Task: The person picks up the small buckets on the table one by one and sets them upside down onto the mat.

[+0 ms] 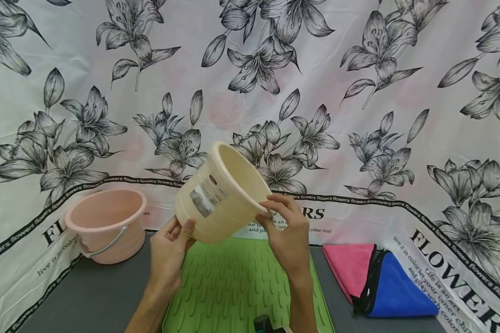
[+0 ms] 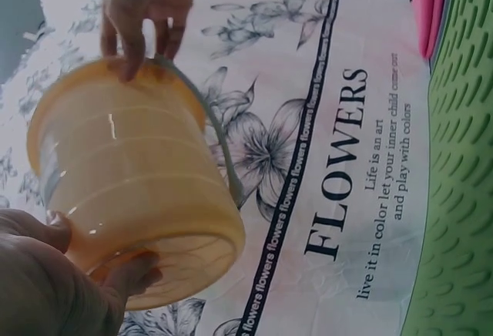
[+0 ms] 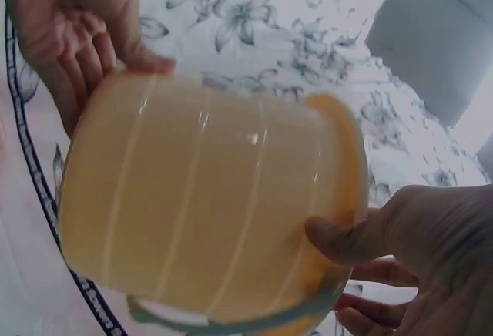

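Cream bucket [image 1: 214, 206] being held tilted in the air above green mat [image 1: 237, 282].
The left hand [image 1: 169, 252] is pinching the base edge; the right hand [image 1: 286, 233] is gripping the rim. A pink bucket [image 1: 118, 243] is standing to the left.

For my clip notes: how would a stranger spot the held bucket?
Find the green mat in the head view. Just above its far edge, a cream bucket is held tilted. Unlike the pink bucket at left, it shows a printed label.
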Demonstrator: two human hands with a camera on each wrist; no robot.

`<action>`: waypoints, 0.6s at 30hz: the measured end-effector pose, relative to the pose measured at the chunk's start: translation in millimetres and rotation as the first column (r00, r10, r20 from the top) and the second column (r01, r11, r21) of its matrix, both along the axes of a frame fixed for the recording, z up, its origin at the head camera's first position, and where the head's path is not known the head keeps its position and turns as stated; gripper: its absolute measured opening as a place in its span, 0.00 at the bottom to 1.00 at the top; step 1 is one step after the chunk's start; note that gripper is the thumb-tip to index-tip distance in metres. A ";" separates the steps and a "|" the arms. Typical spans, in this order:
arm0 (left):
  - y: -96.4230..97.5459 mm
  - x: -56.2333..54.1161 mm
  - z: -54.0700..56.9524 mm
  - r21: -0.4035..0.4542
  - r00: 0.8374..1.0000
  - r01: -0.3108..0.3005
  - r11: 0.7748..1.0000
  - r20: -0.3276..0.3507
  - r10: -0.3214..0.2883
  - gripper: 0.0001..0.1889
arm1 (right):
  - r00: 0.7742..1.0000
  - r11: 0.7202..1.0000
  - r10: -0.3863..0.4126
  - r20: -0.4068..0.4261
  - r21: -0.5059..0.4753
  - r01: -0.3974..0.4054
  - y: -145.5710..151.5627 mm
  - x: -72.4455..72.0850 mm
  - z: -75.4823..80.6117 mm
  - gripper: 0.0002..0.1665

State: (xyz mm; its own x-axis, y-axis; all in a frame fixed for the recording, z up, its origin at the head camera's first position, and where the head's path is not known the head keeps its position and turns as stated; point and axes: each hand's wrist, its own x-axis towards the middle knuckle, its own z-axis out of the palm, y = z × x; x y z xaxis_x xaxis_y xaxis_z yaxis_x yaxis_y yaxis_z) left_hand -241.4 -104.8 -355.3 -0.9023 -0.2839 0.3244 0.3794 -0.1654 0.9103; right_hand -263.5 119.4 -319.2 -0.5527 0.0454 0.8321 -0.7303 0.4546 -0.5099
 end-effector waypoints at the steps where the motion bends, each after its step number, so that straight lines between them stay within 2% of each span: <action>1: -0.5 0.0 0.6 -0.014 1.000 -0.004 1.000 0.000 0.004 0.31 | 0.999 1.000 0.022 -0.024 0.015 -0.021 -3.2 1.8 0.9 0.18; 4: -1.3 0.6 1.4 -0.062 1.000 -0.021 0.998 0.019 0.022 0.34 | 0.990 0.992 0.126 -0.058 0.032 -0.125 -15.4 6.8 3.0 0.22; 7: -1.4 1.7 1.3 -0.094 0.998 -0.044 0.995 0.035 0.048 0.35 | 0.968 0.968 0.249 -0.034 0.000 -0.249 -26.9 11.7 4.3 0.24; 9: -1.5 2.1 1.0 -0.101 0.997 -0.064 0.993 0.035 0.068 0.35 | 0.955 0.954 0.297 -0.015 -0.032 -0.297 -31.9 14.2 5.2 0.24; 15: -2.9 2.4 2.4 -0.092 0.993 -0.114 0.989 0.003 0.115 0.34 | 0.932 0.925 0.362 0.038 -0.137 -0.354 -33.0 16.0 7.2 0.21; 18: -2.2 3.6 3.8 -0.093 0.991 -0.131 0.987 -0.012 0.130 0.33 | 0.924 0.914 0.374 0.078 -0.199 -0.353 -29.7 15.7 7.4 0.18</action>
